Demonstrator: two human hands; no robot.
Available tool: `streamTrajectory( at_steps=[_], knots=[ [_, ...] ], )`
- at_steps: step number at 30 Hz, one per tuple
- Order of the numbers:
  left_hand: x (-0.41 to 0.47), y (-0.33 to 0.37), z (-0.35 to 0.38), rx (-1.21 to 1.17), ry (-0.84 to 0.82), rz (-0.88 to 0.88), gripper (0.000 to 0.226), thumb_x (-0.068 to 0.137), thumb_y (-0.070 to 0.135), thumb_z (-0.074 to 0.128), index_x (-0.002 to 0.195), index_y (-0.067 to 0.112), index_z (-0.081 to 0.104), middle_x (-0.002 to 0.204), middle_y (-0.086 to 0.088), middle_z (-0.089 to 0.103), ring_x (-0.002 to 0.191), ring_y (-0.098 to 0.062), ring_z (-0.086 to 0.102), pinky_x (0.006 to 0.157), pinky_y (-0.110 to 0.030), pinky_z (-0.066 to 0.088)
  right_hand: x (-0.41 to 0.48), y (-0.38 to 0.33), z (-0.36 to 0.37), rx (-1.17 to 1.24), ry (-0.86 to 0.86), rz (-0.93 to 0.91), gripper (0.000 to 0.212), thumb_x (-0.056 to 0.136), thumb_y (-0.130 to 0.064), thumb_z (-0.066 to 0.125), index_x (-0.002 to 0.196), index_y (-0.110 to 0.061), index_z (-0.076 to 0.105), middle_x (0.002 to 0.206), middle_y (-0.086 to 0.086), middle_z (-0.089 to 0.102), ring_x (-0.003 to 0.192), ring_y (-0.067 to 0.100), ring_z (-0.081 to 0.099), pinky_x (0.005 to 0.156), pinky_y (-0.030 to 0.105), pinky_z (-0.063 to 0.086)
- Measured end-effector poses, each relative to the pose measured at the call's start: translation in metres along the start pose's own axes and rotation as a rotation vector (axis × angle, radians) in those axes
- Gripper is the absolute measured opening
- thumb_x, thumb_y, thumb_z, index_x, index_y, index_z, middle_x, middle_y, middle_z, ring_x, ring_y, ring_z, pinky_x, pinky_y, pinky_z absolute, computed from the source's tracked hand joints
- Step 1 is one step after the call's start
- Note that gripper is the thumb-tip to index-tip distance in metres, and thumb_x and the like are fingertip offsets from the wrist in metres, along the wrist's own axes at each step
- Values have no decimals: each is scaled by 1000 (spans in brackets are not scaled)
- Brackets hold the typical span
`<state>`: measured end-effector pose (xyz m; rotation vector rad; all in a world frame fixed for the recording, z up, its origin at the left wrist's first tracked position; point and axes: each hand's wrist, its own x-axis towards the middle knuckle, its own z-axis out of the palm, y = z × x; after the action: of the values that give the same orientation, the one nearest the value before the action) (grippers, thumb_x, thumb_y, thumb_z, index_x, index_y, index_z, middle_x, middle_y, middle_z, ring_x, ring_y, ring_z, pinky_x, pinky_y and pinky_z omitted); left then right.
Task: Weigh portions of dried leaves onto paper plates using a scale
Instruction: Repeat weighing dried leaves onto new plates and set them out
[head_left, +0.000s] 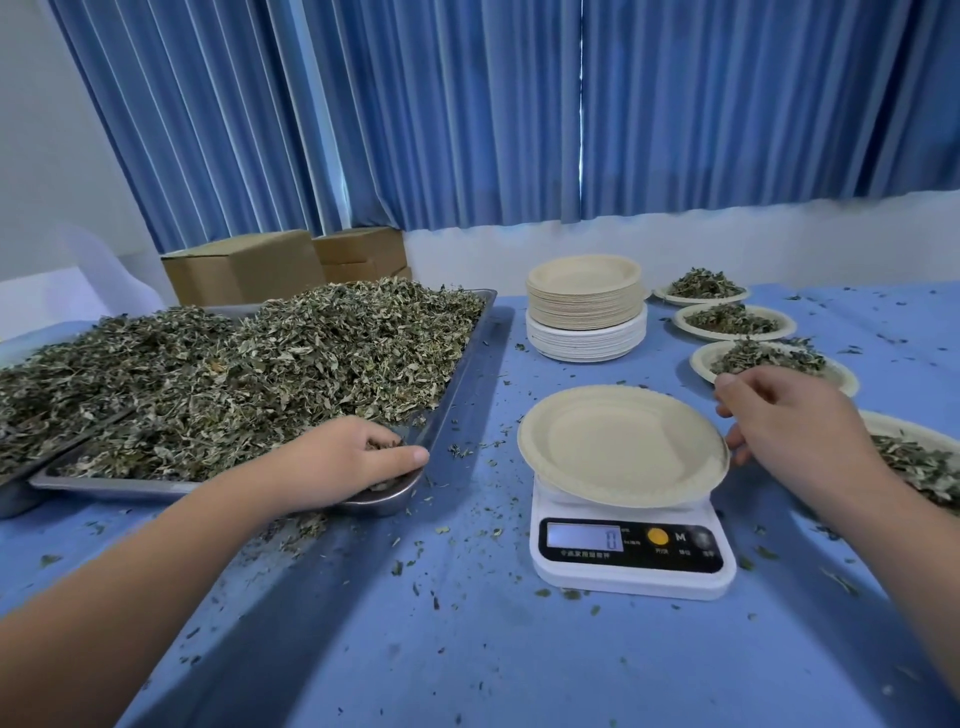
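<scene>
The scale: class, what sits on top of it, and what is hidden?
One empty paper plate sits on the scale. It covers the weighing platform, which cannot be seen; the display in front shows.

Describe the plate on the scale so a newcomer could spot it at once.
Find the white digital scale at the front of the blue table. On its platform sits one beige paper plate, with the right hand at its right rim. Unlike the stack of plates behind and the plates of dried leaves to its right, it is single and empty.
</scene>
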<state>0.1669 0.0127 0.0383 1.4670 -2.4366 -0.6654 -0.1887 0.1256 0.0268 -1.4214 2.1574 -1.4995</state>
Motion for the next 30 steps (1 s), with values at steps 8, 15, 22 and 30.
streamTrajectory(
  at_steps=[8, 15, 22, 30],
  knots=[
    [20, 15, -24, -304, 203, -75, 45, 71, 75, 58, 78, 34, 73, 77, -12, 72, 65, -33, 69, 80, -47, 57, 3, 4, 3, 46, 10, -11, 28, 97, -28, 53, 81, -9, 64, 80, 14, 66, 46, 8, 59, 36, 10, 38],
    [32, 96, -14, -395, 339, 172, 49, 86, 64, 54, 57, 25, 58, 43, 12, 39, 36, -7, 35, 44, -15, 32, 5, 5, 3, 86, 10, -4, 30, 97, -27, 53, 81, -3, 63, 80, 19, 64, 41, 3, 57, 36, 9, 38],
    [46, 164, 31, -383, 241, 469, 30, 92, 45, 59, 74, 21, 65, 53, 13, 59, 46, 3, 48, 46, -12, 36, 4, 7, 1, 76, 16, -17, 36, 97, -29, 52, 85, 3, 61, 82, 23, 63, 40, 4, 57, 38, 11, 39],
    [60, 155, 66, 133, -87, 528, 61, 77, 63, 66, 131, 40, 51, 127, 10, 51, 119, -9, 45, 96, -25, 35, 5, 5, -1, 41, 26, -40, 37, 97, -31, 52, 83, 1, 61, 72, 20, 63, 40, 8, 59, 57, 33, 49]
  ],
)
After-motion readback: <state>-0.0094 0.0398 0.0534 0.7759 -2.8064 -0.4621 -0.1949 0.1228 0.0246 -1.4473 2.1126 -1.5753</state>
